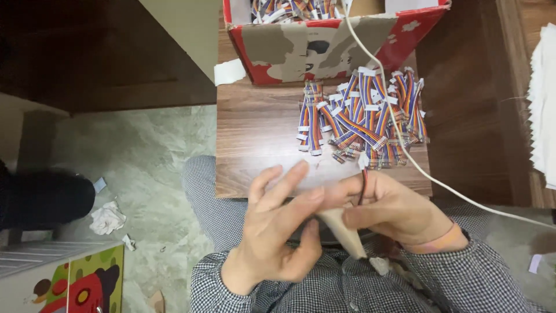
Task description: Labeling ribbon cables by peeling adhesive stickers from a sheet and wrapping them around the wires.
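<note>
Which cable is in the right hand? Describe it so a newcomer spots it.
Start at the wooden table with the heap of rainbow ribbon cables. Just below its near edge, the right hand pinches a short cable. Unlike the heap, it is alone, dark red and black, with a white connector on top.

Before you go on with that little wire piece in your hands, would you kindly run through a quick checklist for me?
1. Right hand pinches the small wire piece: ok.
2. Left hand at the beige strip: ok; exact grip, cannot tell.
3. Ribbon cable bundles lie together on the wooden table, none over the edge: ok.
4. White cord runs across the bundles, near the right hand: not ok.
5. Red cardboard box open, cables inside: ok.
</note>
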